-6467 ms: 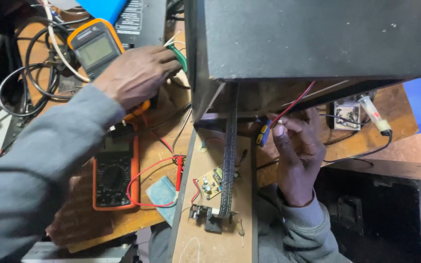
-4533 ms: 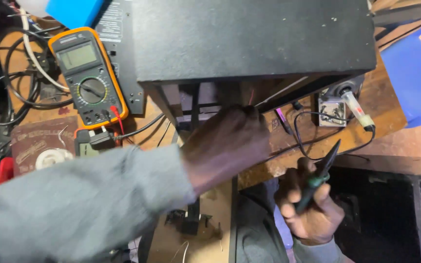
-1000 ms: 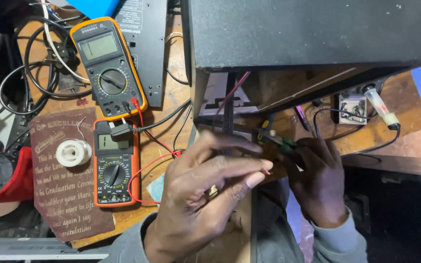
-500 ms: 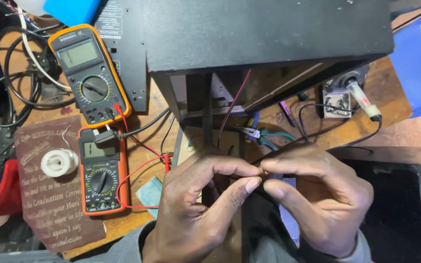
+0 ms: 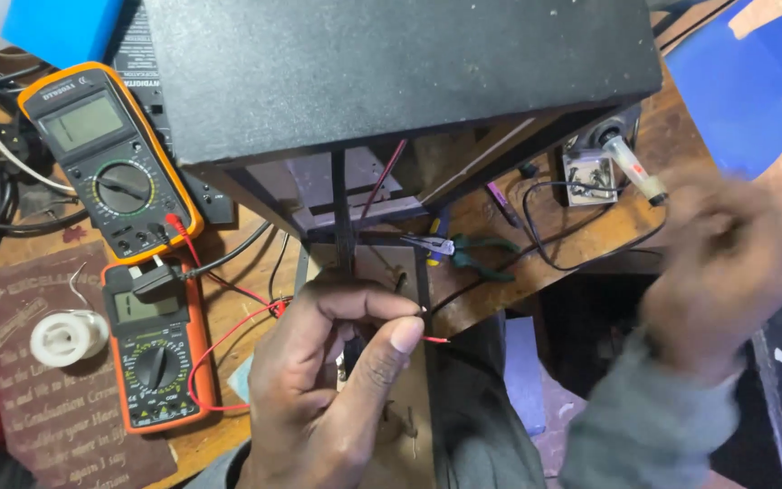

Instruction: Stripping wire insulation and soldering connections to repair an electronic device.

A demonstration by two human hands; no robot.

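Observation:
My left hand (image 5: pixel 328 380) pinches a thin red wire (image 5: pixel 434 340) between thumb and forefinger, just below the open underside of a big black box (image 5: pixel 391 81). A second red wire (image 5: pixel 384 181) runs up into the box. My right hand (image 5: pixel 717 272) is blurred at the right, raised away from the wire, and I cannot see anything in it. Green-handled pliers (image 5: pixel 463 249) lie on the wooden bench between the two hands.
Two orange multimeters stand at the left, a large one (image 5: pixel 110 158) and a smaller one (image 5: pixel 151 349), with red leads (image 5: pixel 219 349) trailing. A white solder spool (image 5: pixel 67 335) sits on a brown plaque (image 5: pixel 38 398). A small tube (image 5: pixel 631 167) and black cables (image 5: pixel 572 231) lie at right.
Half a second ago both hands met at the red wire. Now my right hand has swung off to the right, while my left hand still pinches the wire.

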